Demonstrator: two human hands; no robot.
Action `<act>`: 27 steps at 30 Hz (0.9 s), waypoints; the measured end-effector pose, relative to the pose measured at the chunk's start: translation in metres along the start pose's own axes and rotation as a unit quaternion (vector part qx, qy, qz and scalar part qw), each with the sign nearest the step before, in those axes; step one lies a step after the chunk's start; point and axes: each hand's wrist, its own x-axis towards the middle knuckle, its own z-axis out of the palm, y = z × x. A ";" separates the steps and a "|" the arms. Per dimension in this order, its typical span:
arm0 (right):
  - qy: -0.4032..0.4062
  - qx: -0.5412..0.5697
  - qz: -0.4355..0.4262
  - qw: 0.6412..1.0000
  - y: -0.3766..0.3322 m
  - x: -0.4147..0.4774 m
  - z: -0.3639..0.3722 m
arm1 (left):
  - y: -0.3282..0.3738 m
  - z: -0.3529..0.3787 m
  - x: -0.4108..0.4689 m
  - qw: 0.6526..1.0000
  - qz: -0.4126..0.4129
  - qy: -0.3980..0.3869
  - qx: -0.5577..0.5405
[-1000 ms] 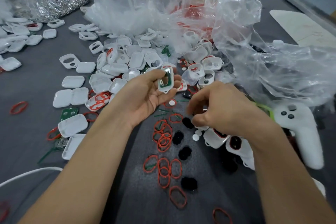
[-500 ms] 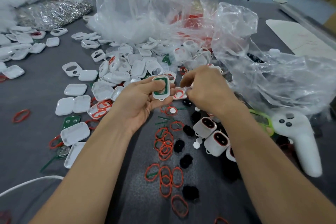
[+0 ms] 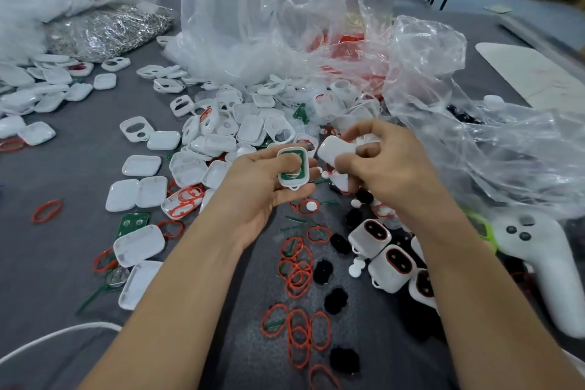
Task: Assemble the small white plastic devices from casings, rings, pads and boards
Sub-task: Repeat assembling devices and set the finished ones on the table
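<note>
Head view: we saw the left hand palm-up above the grey tabletop. Its thumb and curled fingers pinched a small white plastic casing half w/ a green circuit board seated inside. The open face was toward the camera and the small loop tab pointed down.

Just to its right, the right hand gripped a plain white rounded casing shell btwn thumb and bent fingers. The two parts were near each other but apart. Both were held over the near edge of the loose heap of white casing shells at the tabletop centre.

Below the hands lay red-orange oval rubber rings, fuzzy black pads and small white round discs. Right of those sat finished white devices w/ red-rimmed dark windows, close together and partly behind the right forearm.

A white handheld controller lay at far right, just below crumpled clear plastic bags. At left a spare green board lay against a white shell. A bag of silvery metal bits sat back left, and a white cable curved across the bottom-left corner.
</note>
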 end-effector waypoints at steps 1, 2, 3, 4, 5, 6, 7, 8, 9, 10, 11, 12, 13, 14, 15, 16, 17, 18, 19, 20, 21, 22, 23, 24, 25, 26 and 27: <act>-0.014 0.074 0.014 0.997 0.000 -0.004 0.000 | 0.000 0.000 0.000 1.000 0.000 0.001 0.002; -0.027 0.146 0.030 0.988 0.000 -0.007 0.000 | -0.001 0.000 0.000 1.000 -0.001 0.002 0.003; -0.043 0.219 0.048 0.974 0.000 -0.009 0.002 | -0.001 -0.001 0.000 1.000 -0.001 0.003 0.004; -0.061 0.290 0.068 0.953 0.000 -0.011 0.002 | -0.001 0.000 0.000 1.000 -0.001 0.002 0.005; -0.080 0.355 0.089 0.927 -0.001 -0.013 0.002 | -0.001 0.000 0.000 1.000 -0.001 0.000 0.006; -0.099 0.404 0.107 0.903 -0.002 -0.014 0.002 | -0.002 0.000 0.000 1.000 -0.002 -0.003 0.006; -0.115 0.438 0.121 0.883 -0.003 -0.016 0.001 | -0.002 0.001 -0.001 1.000 -0.002 -0.004 0.005; -0.128 0.460 0.133 0.869 -0.004 -0.017 0.002 | -0.002 0.001 -0.001 1.000 -0.002 -0.005 0.004; -0.137 0.474 0.141 0.858 -0.004 -0.018 0.002 | -0.002 0.002 -0.001 1.000 -0.002 -0.006 0.004; -0.144 0.479 0.142 0.854 -0.005 -0.019 0.004 | -0.002 0.002 -0.001 1.000 -0.002 -0.007 0.004; -0.152 0.474 0.132 0.857 -0.004 -0.019 0.006 | -0.002 0.002 -0.001 1.000 -0.001 -0.010 0.005; -0.161 0.466 0.117 0.862 -0.003 -0.019 0.008 | -0.002 0.002 -0.001 1.000 0.001 -0.012 0.006; -0.171 0.460 0.102 0.865 -0.001 -0.019 0.009 | -0.002 0.002 -0.001 1.000 0.002 -0.014 0.006; -0.181 0.458 0.094 0.865 0.001 -0.018 0.009 | -0.002 0.001 -0.001 1.000 0.003 -0.015 0.006; -0.193 0.458 0.090 0.863 0.003 -0.018 0.009 | -0.002 0.001 -0.001 1.000 0.003 -0.016 0.005; -0.208 0.461 0.086 0.859 0.005 -0.017 0.008 | -0.003 0.001 -0.001 1.000 0.003 -0.016 0.006; -0.226 0.465 0.081 0.852 0.007 -0.017 0.007 | -0.003 0.001 0.000 1.000 0.002 -0.017 0.007; -0.242 0.469 0.076 0.846 0.008 -0.016 0.007 | -0.003 0.001 0.000 1.000 0.002 -0.018 0.009; -0.252 0.472 0.073 0.842 0.008 -0.016 0.006 | -0.003 0.001 0.000 1.000 0.001 -0.019 0.011; -0.258 0.472 0.072 0.840 0.008 -0.016 0.006 | -0.004 0.002 0.000 1.000 0.001 -0.020 0.013; -0.259 0.472 0.072 0.840 0.008 -0.015 0.006 | -0.004 0.002 0.000 1.000 0.002 -0.020 0.015; -0.258 0.471 0.074 0.840 0.008 -0.015 0.006 | -0.004 0.002 0.000 1.000 0.002 -0.020 0.016; -0.255 0.471 0.076 0.841 0.008 -0.016 0.007 | -0.005 0.001 0.000 1.000 0.001 -0.021 0.016; -0.251 0.471 0.080 0.842 0.008 -0.016 0.006 | -0.005 0.001 0.000 1.000 0.001 -0.021 0.016; -0.247 0.470 0.084 0.843 0.007 -0.016 0.006 | -0.005 0.001 0.001 1.000 0.000 -0.022 0.015; -0.243 0.469 0.087 0.845 0.007 -0.016 0.006 | -0.005 0.001 0.001 1.000 0.000 -0.023 0.016; -0.237 0.466 0.090 0.847 0.006 -0.016 0.006 | -0.005 0.001 0.001 1.000 0.000 -0.023 0.017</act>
